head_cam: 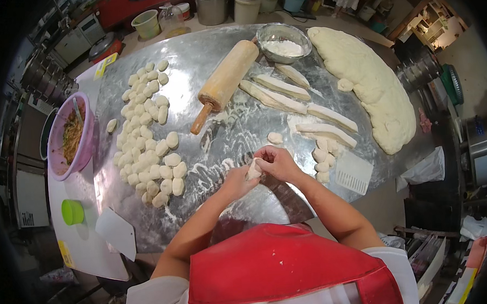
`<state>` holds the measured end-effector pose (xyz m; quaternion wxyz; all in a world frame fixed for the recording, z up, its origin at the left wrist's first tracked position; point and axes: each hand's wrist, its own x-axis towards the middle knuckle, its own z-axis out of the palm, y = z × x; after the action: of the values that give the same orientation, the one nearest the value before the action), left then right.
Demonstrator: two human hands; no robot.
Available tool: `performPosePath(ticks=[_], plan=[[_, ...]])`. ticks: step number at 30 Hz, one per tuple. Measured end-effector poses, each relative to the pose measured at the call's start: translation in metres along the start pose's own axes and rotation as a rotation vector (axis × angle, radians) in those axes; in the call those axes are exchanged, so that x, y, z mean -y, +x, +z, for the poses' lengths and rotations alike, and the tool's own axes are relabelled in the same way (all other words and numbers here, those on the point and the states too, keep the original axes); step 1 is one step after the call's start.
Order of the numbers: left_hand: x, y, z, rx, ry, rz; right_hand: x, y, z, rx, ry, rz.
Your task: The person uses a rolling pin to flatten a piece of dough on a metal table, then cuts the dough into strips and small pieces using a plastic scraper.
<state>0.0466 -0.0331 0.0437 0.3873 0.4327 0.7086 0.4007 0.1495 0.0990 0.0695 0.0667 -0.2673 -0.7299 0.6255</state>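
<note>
Between my left hand (237,183) and my right hand (278,163) is a small piece of dough (254,170), gripped by the fingers of both. Just beyond them a dough ball (274,138) lies on the floured metal tabletop (226,140). To the right, several small dough pieces (321,155) sit beside a white slotted scraper (354,172). Floured dough strips (327,134) lie farther back, near a large mass of dough (368,83). Many dough balls (144,145) are grouped on the left.
A wooden rolling pin (229,75) lies near a metal bowl of flour (284,43). At the left are a pink basin of filling (69,136), a green cup (72,211) and a white scraper (116,233). The table's near edge runs close to my red apron (282,265).
</note>
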Motion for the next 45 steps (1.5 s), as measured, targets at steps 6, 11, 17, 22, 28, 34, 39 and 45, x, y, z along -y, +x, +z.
performPosePath(ticks=[6, 11, 17, 22, 28, 34, 39, 45], plan=[[0.004, 0.002, 0.002, -0.017, -0.057, -0.072, 0.001, -0.007, 0.007, -0.125, -0.459, -0.434], [-0.007, -0.002, 0.002, -0.060, -0.135, 0.019, -0.002, -0.004, 0.015, -0.126, -0.469, -0.421], [-0.009, -0.009, 0.005, -0.075, -0.243, 0.071, -0.010, 0.009, 0.018, -0.389, -0.835, -0.551], [-0.009, -0.003, -0.009, -0.031, -0.149, -0.025, 0.006, 0.017, 0.007, -0.377, -0.671, -0.532], [0.014, 0.005, 0.002, -0.169, -0.234, 0.185, 0.000, 0.003, 0.019, 0.147, -0.154, -0.178], [0.002, -0.004, -0.008, -0.026, 0.013, 0.059, -0.004, 0.007, 0.011, 0.050, 0.015, -0.003], [0.000, -0.004, -0.007, -0.054, -0.072, -0.047, 0.001, 0.000, 0.015, -0.043, -0.278, -0.219], [0.005, -0.004, -0.002, -0.071, -0.204, -0.011, -0.001, 0.002, 0.023, -0.099, -0.467, -0.426]])
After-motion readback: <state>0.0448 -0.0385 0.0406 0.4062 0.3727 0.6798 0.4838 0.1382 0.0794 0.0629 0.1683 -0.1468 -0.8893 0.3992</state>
